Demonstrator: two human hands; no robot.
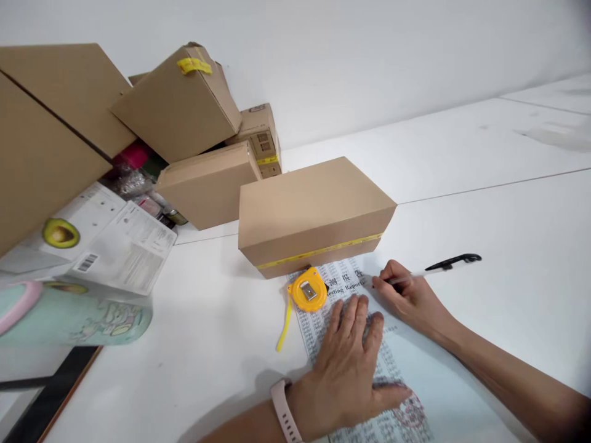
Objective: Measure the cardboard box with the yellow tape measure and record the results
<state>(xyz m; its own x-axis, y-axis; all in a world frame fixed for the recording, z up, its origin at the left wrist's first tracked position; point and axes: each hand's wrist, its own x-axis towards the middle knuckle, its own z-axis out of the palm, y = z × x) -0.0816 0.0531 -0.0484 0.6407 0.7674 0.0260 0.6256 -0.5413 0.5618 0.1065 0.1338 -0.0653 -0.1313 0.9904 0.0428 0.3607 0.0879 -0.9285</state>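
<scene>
My left hand (348, 363) lies flat with fingers spread on a light blue printed sheet (443, 384) headed "Testing Report". A pink watch band circles that wrist. In my right hand (413, 301) is a pen (429, 269) with a clear barrel and a black clip cap on its back end; its tip is by the heading at the sheet's upper right. A yellow tape measure (310, 289) rests on the sheet's upper left corner, a short yellow tab trailing from it. Just behind, a closed cardboard box (314, 209) with yellow tape touches the sheet's top edge.
More cardboard boxes (180, 104) are piled at the back left against the white wall. White avocado-print packaging (124, 246) and a mint green bottle (106, 314) with a pink handle stand at the left. A dark-framed object (60, 394) lies at the lower left.
</scene>
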